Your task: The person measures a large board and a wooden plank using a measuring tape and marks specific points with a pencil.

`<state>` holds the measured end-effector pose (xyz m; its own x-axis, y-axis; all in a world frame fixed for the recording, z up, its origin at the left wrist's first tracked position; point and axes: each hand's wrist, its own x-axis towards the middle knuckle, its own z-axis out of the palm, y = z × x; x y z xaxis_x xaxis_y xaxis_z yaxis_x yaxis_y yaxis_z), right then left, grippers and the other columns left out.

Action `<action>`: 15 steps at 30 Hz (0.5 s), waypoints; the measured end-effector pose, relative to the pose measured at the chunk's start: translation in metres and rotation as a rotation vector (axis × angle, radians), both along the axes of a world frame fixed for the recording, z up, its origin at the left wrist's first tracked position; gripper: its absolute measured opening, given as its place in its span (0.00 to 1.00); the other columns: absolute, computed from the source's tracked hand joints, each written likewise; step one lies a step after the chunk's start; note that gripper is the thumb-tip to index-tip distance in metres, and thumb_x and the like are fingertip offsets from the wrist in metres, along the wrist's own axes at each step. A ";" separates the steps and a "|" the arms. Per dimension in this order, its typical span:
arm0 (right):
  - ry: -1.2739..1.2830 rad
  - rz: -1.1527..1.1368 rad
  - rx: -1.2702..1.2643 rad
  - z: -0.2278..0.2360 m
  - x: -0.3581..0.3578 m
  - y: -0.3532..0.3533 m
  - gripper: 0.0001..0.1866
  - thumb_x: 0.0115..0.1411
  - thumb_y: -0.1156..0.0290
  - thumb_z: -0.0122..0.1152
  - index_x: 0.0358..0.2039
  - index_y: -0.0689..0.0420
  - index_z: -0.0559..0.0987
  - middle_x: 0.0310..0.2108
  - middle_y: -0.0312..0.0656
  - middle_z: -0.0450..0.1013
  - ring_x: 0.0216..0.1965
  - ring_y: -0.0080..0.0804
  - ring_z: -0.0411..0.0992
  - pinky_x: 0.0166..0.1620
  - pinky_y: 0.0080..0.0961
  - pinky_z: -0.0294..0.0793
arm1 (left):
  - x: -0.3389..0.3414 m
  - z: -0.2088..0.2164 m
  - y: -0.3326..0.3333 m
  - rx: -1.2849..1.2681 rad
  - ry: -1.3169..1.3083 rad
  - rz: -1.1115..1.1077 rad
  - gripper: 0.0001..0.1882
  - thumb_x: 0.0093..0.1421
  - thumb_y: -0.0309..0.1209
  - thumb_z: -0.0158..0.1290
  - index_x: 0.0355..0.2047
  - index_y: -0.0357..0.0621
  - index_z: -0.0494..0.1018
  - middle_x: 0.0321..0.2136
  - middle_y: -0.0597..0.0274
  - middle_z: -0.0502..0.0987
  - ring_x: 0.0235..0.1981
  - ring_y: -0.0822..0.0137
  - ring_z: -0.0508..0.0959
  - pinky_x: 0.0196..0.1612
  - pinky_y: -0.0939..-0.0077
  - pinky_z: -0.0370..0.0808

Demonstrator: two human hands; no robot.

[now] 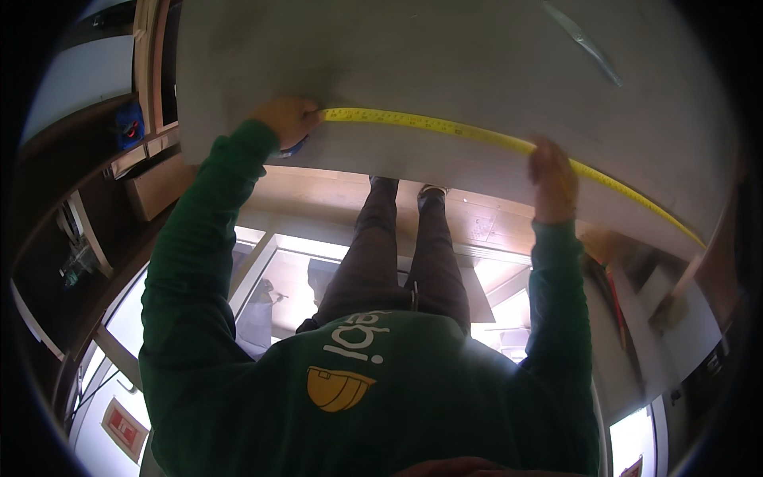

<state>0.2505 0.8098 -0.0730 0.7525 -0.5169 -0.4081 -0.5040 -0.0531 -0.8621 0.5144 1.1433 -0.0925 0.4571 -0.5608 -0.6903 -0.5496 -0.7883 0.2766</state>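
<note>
A yellow tape measure (429,122) runs across a large grey board (413,48), from my left hand to near the board's right edge. My left hand (286,121) is closed around its case, and a bit of blue shows under the palm. The blade comes out beside my thumb. At the right, my right hand (552,179) is over the blade with fingers curled together; motion blurs it. A thin yellowish streak lies along that hand, too smeared to name. The blade shows again beyond the hand, bending toward the board's edge.
A thin pale strip (584,44) lies on the far right of the board. Shelving with a blue item (129,126) stands at the left. Wooden flooring (485,211) shows below the board's near edge. Panels and a red-edged tool (616,302) are at the lower right.
</note>
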 end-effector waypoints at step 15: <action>-0.258 0.270 0.109 -0.057 0.087 0.084 0.06 0.53 0.75 0.59 0.32 0.60 0.78 0.24 0.35 0.73 0.26 0.18 0.67 0.32 0.14 0.68 | -0.002 -0.010 0.009 -0.156 -0.068 -0.041 0.16 0.61 0.40 0.47 0.28 0.40 0.76 0.21 0.47 0.74 0.21 0.51 0.74 0.29 0.62 0.71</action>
<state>0.3376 0.8941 -0.1298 0.9406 -0.2508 -0.2290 -0.2502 -0.0555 -0.9666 0.5127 1.1521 -0.1028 0.4747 -0.6780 -0.5613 -0.6019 -0.7153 0.3550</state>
